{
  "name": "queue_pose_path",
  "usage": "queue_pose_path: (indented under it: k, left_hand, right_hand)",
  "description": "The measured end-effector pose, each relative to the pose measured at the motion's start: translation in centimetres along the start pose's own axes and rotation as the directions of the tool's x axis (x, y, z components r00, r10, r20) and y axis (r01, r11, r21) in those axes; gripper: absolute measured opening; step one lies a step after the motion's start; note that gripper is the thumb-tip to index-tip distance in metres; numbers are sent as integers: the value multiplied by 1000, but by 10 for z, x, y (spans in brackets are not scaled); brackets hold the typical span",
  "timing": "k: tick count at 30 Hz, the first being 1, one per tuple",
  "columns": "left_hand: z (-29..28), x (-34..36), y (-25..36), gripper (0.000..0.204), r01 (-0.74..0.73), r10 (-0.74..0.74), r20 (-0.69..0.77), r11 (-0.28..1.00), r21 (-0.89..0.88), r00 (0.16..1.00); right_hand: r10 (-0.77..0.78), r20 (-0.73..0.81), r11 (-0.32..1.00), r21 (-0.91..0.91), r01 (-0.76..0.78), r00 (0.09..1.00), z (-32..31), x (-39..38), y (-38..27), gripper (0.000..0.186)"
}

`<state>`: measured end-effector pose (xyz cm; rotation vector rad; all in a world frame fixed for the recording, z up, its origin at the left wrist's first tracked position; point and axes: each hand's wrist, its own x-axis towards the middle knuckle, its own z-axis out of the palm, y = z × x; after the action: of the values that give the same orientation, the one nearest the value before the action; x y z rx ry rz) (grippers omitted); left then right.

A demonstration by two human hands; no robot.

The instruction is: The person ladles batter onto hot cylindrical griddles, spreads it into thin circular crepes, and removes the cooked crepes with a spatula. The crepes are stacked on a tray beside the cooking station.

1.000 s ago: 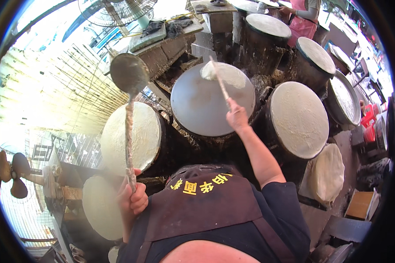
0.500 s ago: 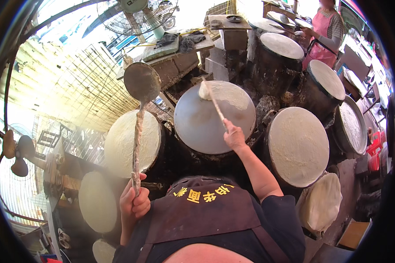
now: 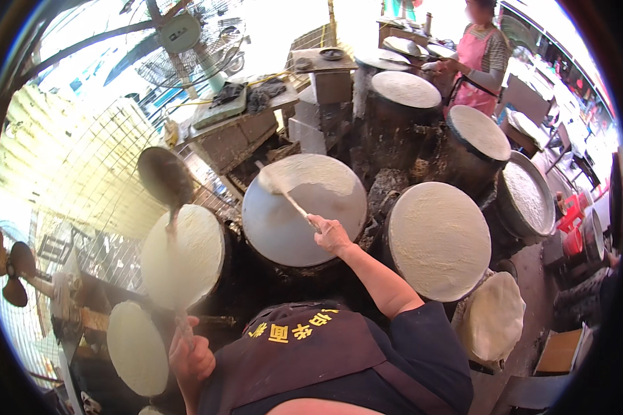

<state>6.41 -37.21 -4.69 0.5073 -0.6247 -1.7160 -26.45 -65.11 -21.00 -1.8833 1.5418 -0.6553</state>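
Note:
My left hand (image 3: 192,357) grips the long, crusted handle of a dark ladle (image 3: 160,174), partly veiled by steam, held raised over the left batter-covered drum top (image 3: 199,256). My right hand (image 3: 329,234) is closed round a pale wooden spreader (image 3: 291,200) whose head rests at the far left part of the round grey griddle (image 3: 298,235) in front of me. Pale batter (image 3: 325,173) covers the griddle's far part in an uneven band; the near part is bare metal.
Several drum griddles with pale sheets (image 3: 439,242) surround me. A co-worker in a pink apron (image 3: 474,90) works at the back right. A caged fan (image 3: 180,33), a cluttered ledge (image 3: 235,121), fan blades (image 3: 17,270) at left, red containers (image 3: 571,235) and a cardboard piece (image 3: 561,349) at right.
The spreader and my right hand have moved left, and the batter band reaches further left across the griddle. The raised ladle sits lower and further left in view.

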Motion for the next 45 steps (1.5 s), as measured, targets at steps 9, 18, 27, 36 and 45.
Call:
queue_pose_path:
  k: [9,18,27,36,45]
  left_hand:
    - [-8,-12,1,47,-52,52,-95,999,4,994]
    - [-13,-15,11,52,-7,7,-113,1000,2,994]
    - [-7,-15,14,52,-25,33,-142,998,60,989]
    - [-14,-8,12,57,22,-24,-81,1000,-20,996]
    - [-3,1,6,57,33,-37,-90,998,-48,995]
  right_hand:
    - [-112,-72,993,-46,109,991,-18,24,39,54]
    - [-73,-250,996,38,85,966,-35,38,78,50]
    - [-82,166,986,159,56,983,-58,11,30,56]
    - [-244,235,966,-29,258,941,-50,20,38,51]
    - [-289,-37,948,-152,280,957,-49,54,54,46]
